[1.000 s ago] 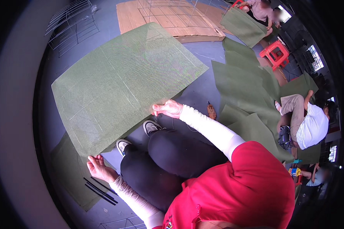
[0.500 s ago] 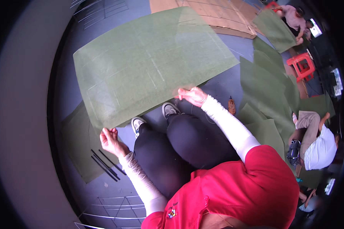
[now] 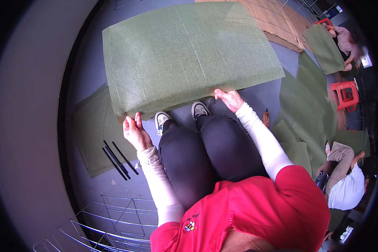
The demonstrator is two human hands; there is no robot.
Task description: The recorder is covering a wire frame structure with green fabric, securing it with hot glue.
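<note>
A large sheet of green mesh fabric [image 3: 189,50] spreads out in front of my knees, crossed by pale straight lines. My left hand [image 3: 136,133] pinches its near left corner between thumb and fingers. Farther right along the same near edge, my right hand [image 3: 230,100] is closed on the fabric, thumb on top. The sheet's near edge hangs just beyond my shoes [image 3: 200,109]; its far part reaches toward a stack of brown cardboard. The fabric hides what lies under it.
Another green sheet [image 3: 90,138] lies at left with several black strips [image 3: 117,159] beside it. Wire racks [image 3: 117,222] stand at lower left. More green fabric [image 3: 308,101], a brown bottle-shaped thing [image 3: 266,119], a red stool [image 3: 345,95] and seated people are at right; cardboard [image 3: 277,25] lies at far right.
The view has shifted, so the surroundings appear displaced. Both hands still grip the sheet's near edge, and the sheet looks more level and taut.
</note>
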